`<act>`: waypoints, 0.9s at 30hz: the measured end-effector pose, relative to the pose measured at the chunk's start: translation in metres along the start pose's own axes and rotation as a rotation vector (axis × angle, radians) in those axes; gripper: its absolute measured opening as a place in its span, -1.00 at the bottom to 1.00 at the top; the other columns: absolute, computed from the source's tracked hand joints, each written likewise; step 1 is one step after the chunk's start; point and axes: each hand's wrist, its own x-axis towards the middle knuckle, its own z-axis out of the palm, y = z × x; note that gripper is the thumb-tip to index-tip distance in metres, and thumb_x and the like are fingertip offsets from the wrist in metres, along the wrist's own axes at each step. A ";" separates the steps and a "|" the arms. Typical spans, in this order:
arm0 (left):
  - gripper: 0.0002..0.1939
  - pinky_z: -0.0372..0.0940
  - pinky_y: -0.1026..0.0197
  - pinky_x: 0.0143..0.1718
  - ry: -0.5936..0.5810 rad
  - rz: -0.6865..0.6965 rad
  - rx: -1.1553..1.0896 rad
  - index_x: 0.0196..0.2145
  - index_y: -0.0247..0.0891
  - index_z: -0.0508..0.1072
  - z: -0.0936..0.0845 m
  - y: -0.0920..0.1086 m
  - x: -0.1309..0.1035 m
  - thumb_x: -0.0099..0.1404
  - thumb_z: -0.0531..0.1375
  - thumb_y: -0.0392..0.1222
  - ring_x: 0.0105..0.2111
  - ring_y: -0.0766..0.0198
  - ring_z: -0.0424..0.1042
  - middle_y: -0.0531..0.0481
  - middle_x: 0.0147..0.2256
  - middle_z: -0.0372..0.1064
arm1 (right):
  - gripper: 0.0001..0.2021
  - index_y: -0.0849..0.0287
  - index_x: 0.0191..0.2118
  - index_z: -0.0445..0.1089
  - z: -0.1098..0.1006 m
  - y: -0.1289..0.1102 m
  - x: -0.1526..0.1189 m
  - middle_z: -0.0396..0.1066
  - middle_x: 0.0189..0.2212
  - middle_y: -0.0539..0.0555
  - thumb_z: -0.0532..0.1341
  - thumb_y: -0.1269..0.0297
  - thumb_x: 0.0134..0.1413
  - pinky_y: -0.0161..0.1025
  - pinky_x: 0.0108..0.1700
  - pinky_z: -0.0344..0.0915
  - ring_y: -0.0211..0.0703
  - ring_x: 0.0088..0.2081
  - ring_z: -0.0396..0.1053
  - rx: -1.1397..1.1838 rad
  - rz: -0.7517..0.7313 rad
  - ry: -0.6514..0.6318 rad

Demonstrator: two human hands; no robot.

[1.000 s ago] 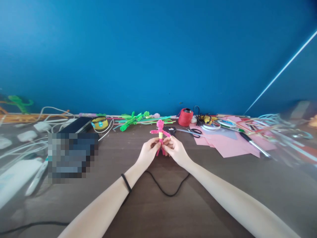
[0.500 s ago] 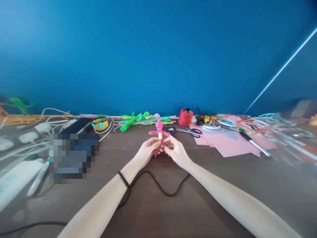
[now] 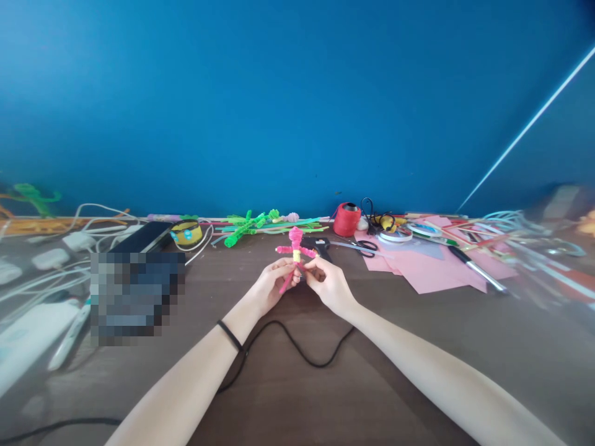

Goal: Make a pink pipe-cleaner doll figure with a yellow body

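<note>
A small pink pipe-cleaner figure (image 3: 296, 239) with a yellow band round its middle is held upright over the table. My left hand (image 3: 274, 282) is closed on its lower body from the left, and one pink leg slants down across those fingers. From the right, my right hand (image 3: 329, 282) pinches the figure low down, by the other leg. That leg is mostly hidden by the fingers. Just behind my right hand lies a black glue gun (image 3: 318, 244). A black hair tie (image 3: 229, 335) circles my left wrist.
Green pipe cleaners (image 3: 246, 227) lie along the blue wall. To their right stand a red thread spool (image 3: 346, 220), scissors (image 3: 365, 248) and pink paper sheets (image 3: 432, 269). White chargers and cables (image 3: 51, 258) crowd the left. A black cord (image 3: 316, 364) runs beneath my forearms.
The figure has shifted slightly left and down. One leg now slants out to the left over my left fingers, where both legs hung closer together before.
</note>
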 end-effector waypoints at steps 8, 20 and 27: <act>-0.95 0.03 0.49 -0.72 -0.019 -0.042 -0.069 -0.48 -0.40 0.39 0.000 0.005 -0.001 0.02 0.17 -0.36 -0.75 0.60 0.07 0.11 -0.65 0.20 | -0.86 0.20 -0.38 0.38 -0.001 0.000 0.000 0.29 -0.52 -0.01 0.09 0.37 -0.07 -0.34 -0.46 0.16 -0.33 -0.59 0.14 -0.073 -0.061 0.079; -0.72 0.01 0.42 -0.67 0.007 0.040 0.121 -0.25 -0.35 0.43 0.001 0.000 -0.001 0.03 0.24 -0.22 -0.69 0.57 0.14 0.03 -0.53 0.35 | -0.84 0.19 -0.29 0.32 -0.004 -0.005 0.000 0.35 -0.44 0.02 0.07 0.29 0.00 -0.33 -0.45 0.19 -0.31 -0.55 0.19 0.013 0.029 0.088; -0.75 0.21 0.28 -0.47 0.143 0.250 0.496 -0.30 -0.31 0.45 0.007 -0.006 -0.002 0.01 0.22 -0.19 -0.53 0.32 0.34 0.00 -0.53 0.39 | -0.84 0.19 -0.27 0.25 -0.001 -0.002 0.000 0.31 -0.48 0.01 0.08 0.24 0.02 -0.32 -0.45 0.24 -0.30 -0.52 0.27 0.237 0.081 -0.005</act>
